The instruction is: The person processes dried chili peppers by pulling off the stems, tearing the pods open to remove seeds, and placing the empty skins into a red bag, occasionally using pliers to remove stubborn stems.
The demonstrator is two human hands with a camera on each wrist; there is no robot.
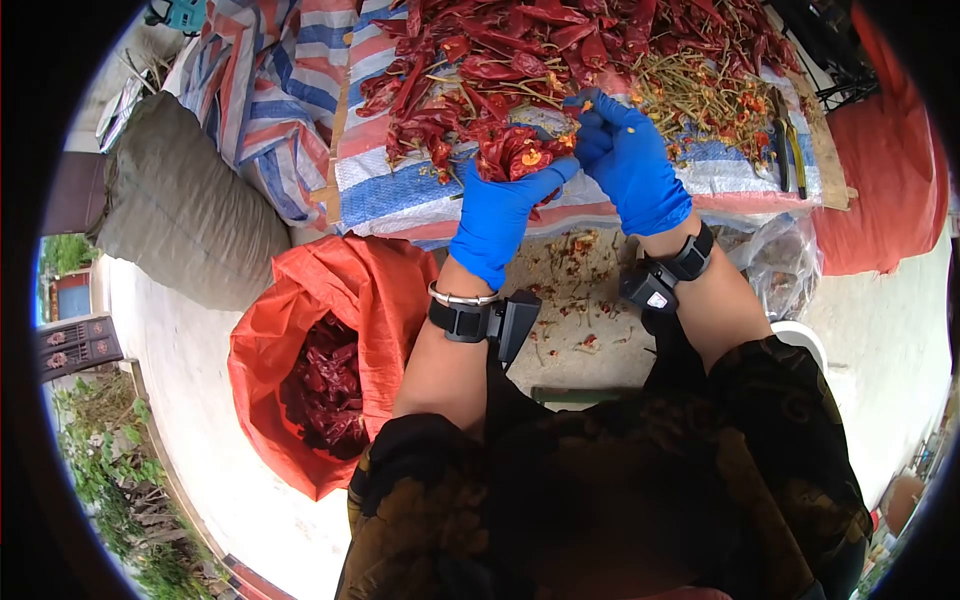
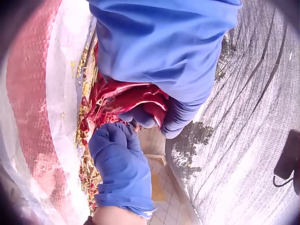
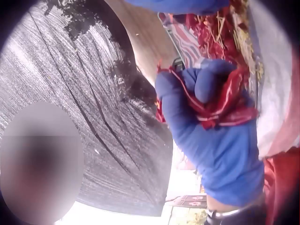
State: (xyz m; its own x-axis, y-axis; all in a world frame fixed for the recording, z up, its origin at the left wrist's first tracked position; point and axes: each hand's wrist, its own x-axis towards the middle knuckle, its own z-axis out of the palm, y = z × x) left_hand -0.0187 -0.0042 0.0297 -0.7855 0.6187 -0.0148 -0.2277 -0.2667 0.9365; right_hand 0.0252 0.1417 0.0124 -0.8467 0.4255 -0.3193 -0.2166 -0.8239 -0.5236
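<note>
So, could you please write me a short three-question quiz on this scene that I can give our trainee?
1. Multiple choice: which hand holds a bunch of chillies?
A) Right
B) Left
C) Neither

2. True or false: the red sack on the left in the head view is tied shut.

3. Fill the gap with a pattern: the chilli pile lies on a ____ sheet.

Key:
1. B, the left hand.
2. False; its mouth is open and dark red chillies show inside.
3. Striped.
</note>
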